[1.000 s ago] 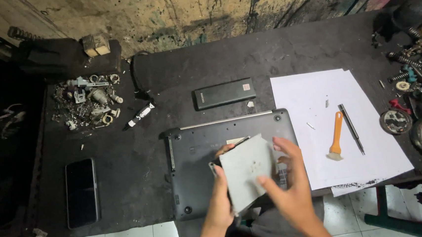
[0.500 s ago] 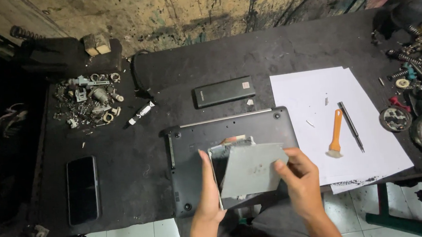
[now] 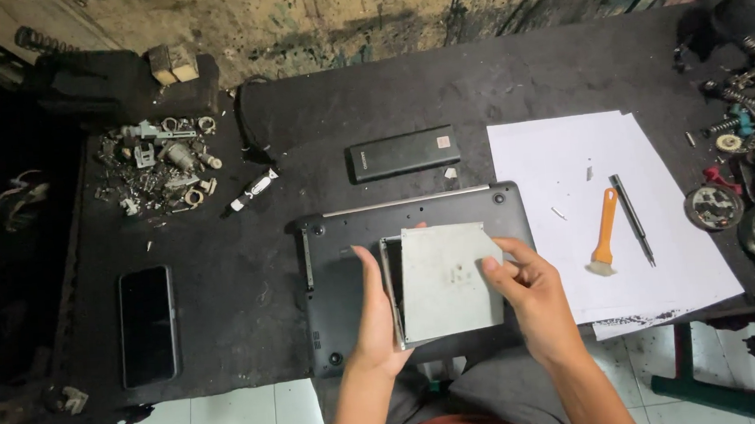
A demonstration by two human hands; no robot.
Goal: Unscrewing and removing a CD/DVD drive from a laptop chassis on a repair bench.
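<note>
You are holding a flat, square, grey metal drive (image 3: 450, 279) between both hands, over the upturned dark laptop base (image 3: 344, 241) lying at the near edge of the black workbench (image 3: 300, 111). Your left hand (image 3: 376, 318) is clamping the drive's left edge, thumb up along the side and fingers underneath. Your right hand (image 3: 534, 294) is gripping its right edge, thumb pressing on the top face. The drive's top plate is showing dull, scuffed metal with a few small marks near the centre; its left side is showing a darker, thicker rim. It is sitting roughly level, tilted slightly toward you. Beside the laptop, on white paper sheets (image 3: 560, 164), an orange-handled scraper (image 3: 605, 233) and a dark screwdriver (image 3: 633, 217) are lying just apart. A black rectangular battery pack (image 3: 403, 153) is lying behind the laptop, and a dark phone (image 3: 147, 324) is lying well to the left.
</note>
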